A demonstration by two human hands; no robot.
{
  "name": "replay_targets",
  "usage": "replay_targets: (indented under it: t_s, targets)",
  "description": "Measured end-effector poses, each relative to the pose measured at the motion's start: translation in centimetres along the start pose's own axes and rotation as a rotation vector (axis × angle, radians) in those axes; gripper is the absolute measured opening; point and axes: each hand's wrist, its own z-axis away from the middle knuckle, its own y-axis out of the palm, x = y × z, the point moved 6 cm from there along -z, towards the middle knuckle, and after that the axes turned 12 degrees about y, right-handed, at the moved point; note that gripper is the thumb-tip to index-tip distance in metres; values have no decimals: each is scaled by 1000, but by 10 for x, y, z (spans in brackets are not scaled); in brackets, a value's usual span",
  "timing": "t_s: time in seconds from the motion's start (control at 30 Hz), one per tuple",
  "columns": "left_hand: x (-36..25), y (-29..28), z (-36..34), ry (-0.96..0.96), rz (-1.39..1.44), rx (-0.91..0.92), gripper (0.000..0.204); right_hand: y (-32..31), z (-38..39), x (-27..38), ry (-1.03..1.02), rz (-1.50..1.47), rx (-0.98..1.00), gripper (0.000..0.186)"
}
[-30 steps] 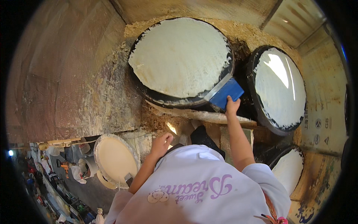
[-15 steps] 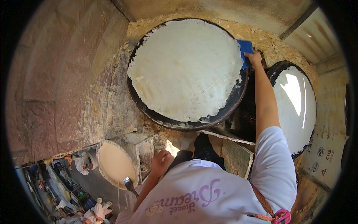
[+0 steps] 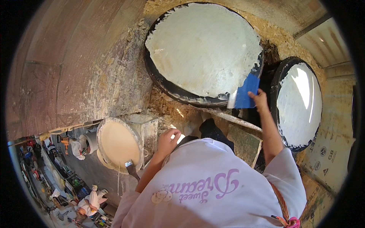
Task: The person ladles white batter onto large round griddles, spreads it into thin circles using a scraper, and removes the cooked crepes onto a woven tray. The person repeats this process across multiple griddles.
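My right hand (image 3: 260,100) grips a flat blue scraper (image 3: 246,90) at the lower right rim of a large round black griddle (image 3: 167,88). A thin, pale sheet of batter (image 3: 203,49) with a ragged edge covers most of that griddle. A whitish strip shows along the scraper's left side; I cannot tell whether it is batter or part of the tool. My left hand (image 3: 168,141) is held in front of my body, its fingers curled in, with nothing visible in them.
A second round griddle (image 3: 276,85) at the right carries a shiny white sheet (image 3: 298,104). To the lower left stands a bucket of cream-coloured batter (image 3: 118,141), with a brush (image 3: 132,169) at its rim. Beyond it are a white pail (image 3: 90,142), clutter and another person (image 3: 91,203).
My right hand has brought the blue scraper down along the griddle's right rim, toward me. The view has shifted, so the griddle sits higher in it. My left hand stays near my body.
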Motion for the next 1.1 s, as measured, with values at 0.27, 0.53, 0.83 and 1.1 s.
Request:
replay_targets:
  t_s: [0.27,0.53,0.83,1.1]
  targets:
    - [2,-17,15,73,6,13,14,204,166,32,-211,333,81,47]
    - [20,-30,37,12,8,-102,15,141,241,82,-1133,758,117,47]
    - [-94,40,-126,433,-284,-44,38,46,105,86,-681,763,-229,54]
    - [-85,111,-256,401,-721,135,9,17,93,92,-869,933,140,63]
